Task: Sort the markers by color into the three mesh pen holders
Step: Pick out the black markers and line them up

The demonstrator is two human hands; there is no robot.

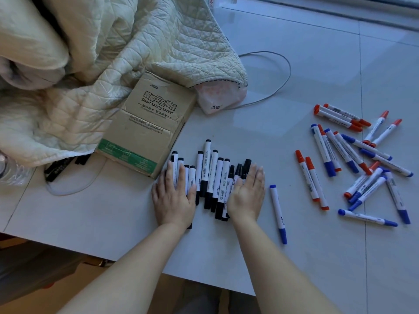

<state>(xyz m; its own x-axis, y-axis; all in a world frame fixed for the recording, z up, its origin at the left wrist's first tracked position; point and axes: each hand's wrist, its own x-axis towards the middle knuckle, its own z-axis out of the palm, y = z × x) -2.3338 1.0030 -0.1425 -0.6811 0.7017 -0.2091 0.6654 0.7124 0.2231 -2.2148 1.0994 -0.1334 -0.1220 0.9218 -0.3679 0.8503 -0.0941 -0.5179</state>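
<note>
The black markers [210, 177] lie in a row just right of the box [145, 125], flanked by the left hand [173, 196] and right hand [247, 193], flat, gripping nothing. Red and blue markers [362, 159] remain mixed farther right. No holders visible; sorting has barely begun.

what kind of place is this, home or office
Most likely a home, perhaps a bedroom used as a workspace. A quilted blanket is heaped on the white table, beside a power socket's cardboard box and a loose cable. No office fittings show.
</note>
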